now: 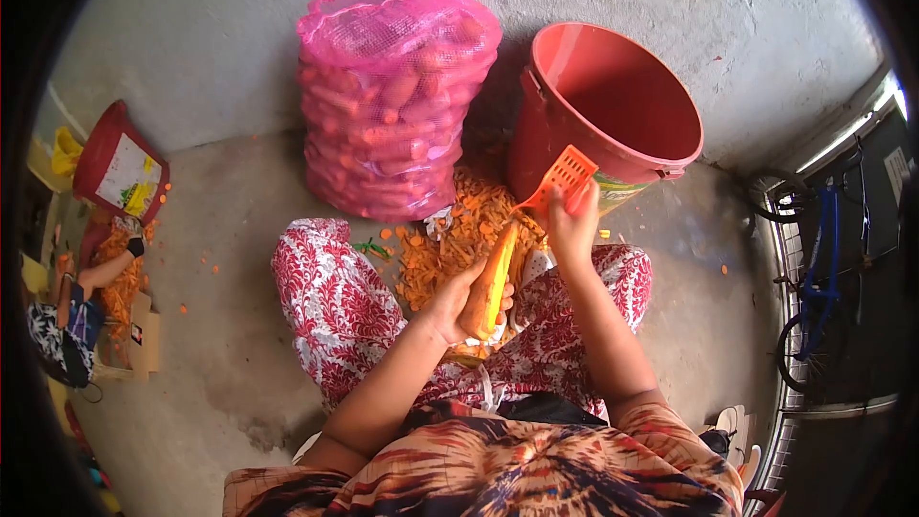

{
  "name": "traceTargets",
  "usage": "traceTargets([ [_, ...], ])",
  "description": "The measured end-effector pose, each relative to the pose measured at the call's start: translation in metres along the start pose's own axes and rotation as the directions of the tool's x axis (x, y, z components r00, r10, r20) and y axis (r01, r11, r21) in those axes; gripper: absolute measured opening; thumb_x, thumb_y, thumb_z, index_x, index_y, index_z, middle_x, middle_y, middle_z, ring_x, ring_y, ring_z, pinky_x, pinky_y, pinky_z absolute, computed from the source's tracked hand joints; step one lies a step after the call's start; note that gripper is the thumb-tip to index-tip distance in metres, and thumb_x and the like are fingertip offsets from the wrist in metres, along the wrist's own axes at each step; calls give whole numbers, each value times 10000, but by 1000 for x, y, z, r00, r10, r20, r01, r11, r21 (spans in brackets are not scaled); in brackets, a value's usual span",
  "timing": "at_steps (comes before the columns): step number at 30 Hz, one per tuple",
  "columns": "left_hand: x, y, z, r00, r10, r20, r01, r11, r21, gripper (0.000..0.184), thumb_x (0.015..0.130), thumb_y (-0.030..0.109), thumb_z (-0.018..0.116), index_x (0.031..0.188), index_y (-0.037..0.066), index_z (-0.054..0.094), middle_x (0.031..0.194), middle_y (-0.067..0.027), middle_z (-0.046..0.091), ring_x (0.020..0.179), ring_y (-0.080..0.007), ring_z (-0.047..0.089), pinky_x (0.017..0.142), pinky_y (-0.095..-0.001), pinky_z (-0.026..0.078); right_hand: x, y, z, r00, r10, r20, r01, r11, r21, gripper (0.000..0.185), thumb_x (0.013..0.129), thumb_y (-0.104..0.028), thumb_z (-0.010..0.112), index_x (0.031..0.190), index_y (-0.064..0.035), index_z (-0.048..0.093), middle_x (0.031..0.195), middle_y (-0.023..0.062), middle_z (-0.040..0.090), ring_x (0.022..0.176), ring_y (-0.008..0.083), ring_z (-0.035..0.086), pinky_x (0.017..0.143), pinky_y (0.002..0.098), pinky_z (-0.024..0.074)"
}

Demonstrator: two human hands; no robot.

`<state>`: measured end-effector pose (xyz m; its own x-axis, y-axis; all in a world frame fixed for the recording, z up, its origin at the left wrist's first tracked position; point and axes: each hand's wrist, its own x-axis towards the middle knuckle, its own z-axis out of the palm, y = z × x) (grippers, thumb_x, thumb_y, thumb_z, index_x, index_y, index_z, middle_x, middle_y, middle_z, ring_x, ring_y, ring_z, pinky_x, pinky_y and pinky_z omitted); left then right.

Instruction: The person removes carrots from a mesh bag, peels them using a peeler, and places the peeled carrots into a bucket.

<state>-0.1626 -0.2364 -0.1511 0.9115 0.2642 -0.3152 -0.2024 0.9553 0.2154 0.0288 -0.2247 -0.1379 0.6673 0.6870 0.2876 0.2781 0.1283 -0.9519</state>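
A long carrot [491,287], with a bright yellow-orange stripe along its upper side, lies in my left hand [456,303], whose fingers are wrapped round its lower part. My right hand [574,222] grips an orange slotted peeler [567,175], held up beyond the carrot's thin end and to its right. Whether the peeler touches the carrot tip, I cannot tell. Orange peelings [445,254] are heaped on the floor between my legs, under both hands.
A pink mesh sack [392,115] full of carrots stands by the wall. Right of it is a red bucket [574,105]. Another red bucket [120,168], more peelings and a co-worker's arm [103,273] are at the left. A blue bicycle [825,273] stands at the right.
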Motion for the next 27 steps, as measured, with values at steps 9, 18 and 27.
traceTargets([
  [9, -6, -1, -17, 999, 12, 31, -9, 994, -111, 399, 822, 419, 458, 1014, 69, 449, 832, -90, 504, 747, -198, 508, 599, -316, 459, 26, -21, -14, 997, -48, -58, 49, 999, 15, 228, 781, -41, 524, 975, -22, 404, 814, 77, 545, 687, 148, 538, 613, 267, 455],
  [18, -2, 9, -4, 992, 123, -27, -125, 989, -74, 333, 857, 355, 409, 1030, 87, 506, 834, -68, 575, 674, -166, 577, 539, -291, 497, -64, -69, 11, 889, 43, 455, -174, 952, 251, 353, 779, 31, 522, 1083, -13, 350, 920, 69, 548, 813, 106, 546, 684, 233, 461],
  [27, 7, 12, 2, 976, 206, 67, -206, 978, -1, 254, 846, 221, 425, 980, 24, 513, 851, -88, 583, 734, -174, 598, 563, -282, 517, -74, -68, 10, 887, -162, 433, 154, 987, 53, 336, 742, -52, 587, 1012, -2, 393, 735, 95, 584, 669, 145, 583, 597, 278, 467],
])
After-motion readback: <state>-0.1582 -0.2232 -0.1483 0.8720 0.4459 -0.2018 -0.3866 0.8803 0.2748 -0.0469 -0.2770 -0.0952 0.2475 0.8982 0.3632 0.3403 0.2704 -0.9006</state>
